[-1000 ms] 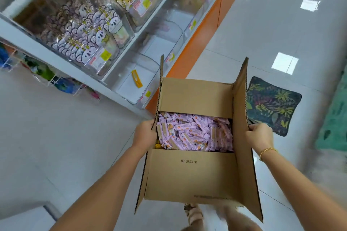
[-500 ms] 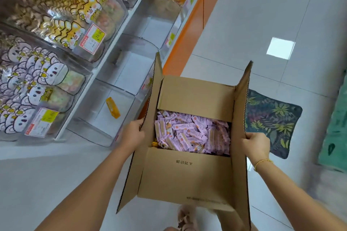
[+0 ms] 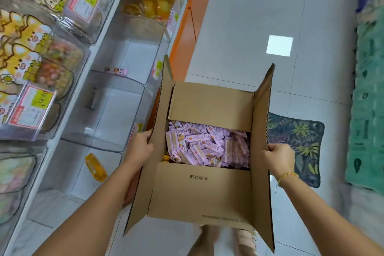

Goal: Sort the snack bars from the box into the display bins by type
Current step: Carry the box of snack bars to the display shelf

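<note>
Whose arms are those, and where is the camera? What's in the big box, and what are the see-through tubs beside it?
There is no machine here: those are a person's two arms. The camera sits on the person's head and looks down, so you see what they see. The left hand and the right hand each grip a side of an open cardboard box, holding it up. Inside lies a heap of purple snack bars. On the left stands a shelf of clear bins. One bin holds a single yellow bar, and one further along holds a single purple bar. Other bins are full of sweets in cartoon wrappers. On the tiled floor lies a leafy mat.
</note>
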The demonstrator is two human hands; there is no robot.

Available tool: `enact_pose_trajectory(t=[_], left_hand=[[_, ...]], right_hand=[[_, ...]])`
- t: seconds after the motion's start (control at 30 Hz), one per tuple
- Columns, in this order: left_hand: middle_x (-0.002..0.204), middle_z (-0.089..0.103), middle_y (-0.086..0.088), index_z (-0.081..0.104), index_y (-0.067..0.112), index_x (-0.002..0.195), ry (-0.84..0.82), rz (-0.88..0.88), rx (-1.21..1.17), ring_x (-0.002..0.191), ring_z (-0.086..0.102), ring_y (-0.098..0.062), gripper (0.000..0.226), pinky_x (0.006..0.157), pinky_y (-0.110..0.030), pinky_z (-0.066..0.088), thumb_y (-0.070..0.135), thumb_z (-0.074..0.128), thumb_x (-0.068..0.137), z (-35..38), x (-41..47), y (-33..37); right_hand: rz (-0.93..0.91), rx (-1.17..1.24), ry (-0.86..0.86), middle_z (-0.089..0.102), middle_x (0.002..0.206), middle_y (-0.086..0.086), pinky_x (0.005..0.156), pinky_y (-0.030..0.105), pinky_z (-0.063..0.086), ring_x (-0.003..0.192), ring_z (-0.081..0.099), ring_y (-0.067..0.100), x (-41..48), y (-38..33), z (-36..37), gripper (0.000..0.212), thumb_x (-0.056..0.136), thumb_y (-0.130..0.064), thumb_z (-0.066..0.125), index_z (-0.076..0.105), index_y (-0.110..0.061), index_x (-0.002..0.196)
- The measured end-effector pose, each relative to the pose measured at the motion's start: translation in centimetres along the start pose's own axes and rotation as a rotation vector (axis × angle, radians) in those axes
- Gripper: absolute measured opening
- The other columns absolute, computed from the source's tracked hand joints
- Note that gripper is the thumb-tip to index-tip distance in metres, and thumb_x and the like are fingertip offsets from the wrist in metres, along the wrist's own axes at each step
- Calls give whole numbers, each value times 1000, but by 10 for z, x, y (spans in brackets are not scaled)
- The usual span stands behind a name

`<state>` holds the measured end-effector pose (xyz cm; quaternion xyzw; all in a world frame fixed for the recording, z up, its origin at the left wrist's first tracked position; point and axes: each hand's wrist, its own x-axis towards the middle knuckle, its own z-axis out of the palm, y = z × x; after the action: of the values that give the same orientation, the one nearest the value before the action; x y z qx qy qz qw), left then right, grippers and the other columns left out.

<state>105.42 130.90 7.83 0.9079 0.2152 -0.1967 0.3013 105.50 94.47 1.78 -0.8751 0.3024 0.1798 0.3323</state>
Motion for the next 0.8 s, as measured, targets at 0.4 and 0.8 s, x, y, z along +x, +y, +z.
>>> enact_pose_trajectory(t=[0.4, 0.8], left_hand=[[99, 70, -3, 61, 15, 127, 21, 52, 59, 78, 57, -14, 54, 59, -18, 40, -10, 49, 81, 12, 97, -5], [107, 70, -15, 57, 18, 131, 112, -104, 101, 87, 65, -28, 52, 70, -28, 52, -5, 47, 85, 38, 111, -37]], right_hand=[[119, 151, 32, 68, 67, 20, 53, 28, 47, 67, 37, 8, 46, -17, 44, 12, 70, 2, 61, 72, 5, 75], [233, 202, -82, 71, 89, 11, 80, 43, 57, 77, 67, 26, 54, 32, 43, 11, 83, -6, 69, 69, -14, 90]])
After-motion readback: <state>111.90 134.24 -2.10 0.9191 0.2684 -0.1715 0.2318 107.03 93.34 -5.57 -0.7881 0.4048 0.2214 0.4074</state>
